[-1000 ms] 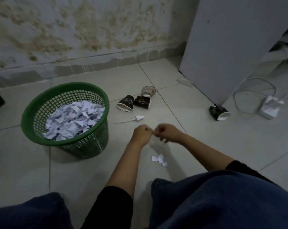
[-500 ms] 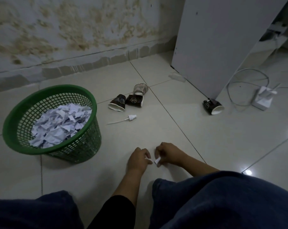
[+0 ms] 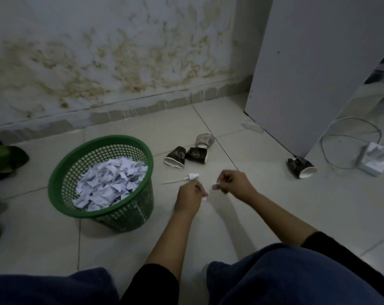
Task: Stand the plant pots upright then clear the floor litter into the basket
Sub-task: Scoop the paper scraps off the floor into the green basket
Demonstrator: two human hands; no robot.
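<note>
From the head camera, both my hands are now lifted off the floor and parted, just to the right of the green basket (image 3: pixel 100 181). Half a second ago they were low on the tiles, close together, pinching the last white scraps there; now each one carries its own piece. My left hand (image 3: pixel 190 198) has its grip closed on a small paper scrap (image 3: pixel 205 198), held at the fingertips. My right hand (image 3: pixel 235 183) pinches another paper scrap (image 3: pixel 216 187), the fingers curled around it. The picture is blurred here, so I cannot tell how big the pieces are.

The tile under my hands shows no more scraps, so I judge this spot is cleared and the next move is to carry both pieces left, over the basket rim, and let them fall on the heap of torn paper (image 3: pixel 110 183) inside.

Much litter remains. Beyond the basket, to its right, lie three paper cups (image 3: pixel 190 154) on their sides, and a white spray nozzle (image 3: pixel 192 176) near them. One more cup (image 3: pixel 301 168) lies far right of the basket, by the white panel (image 3: pixel 314 69).
</note>
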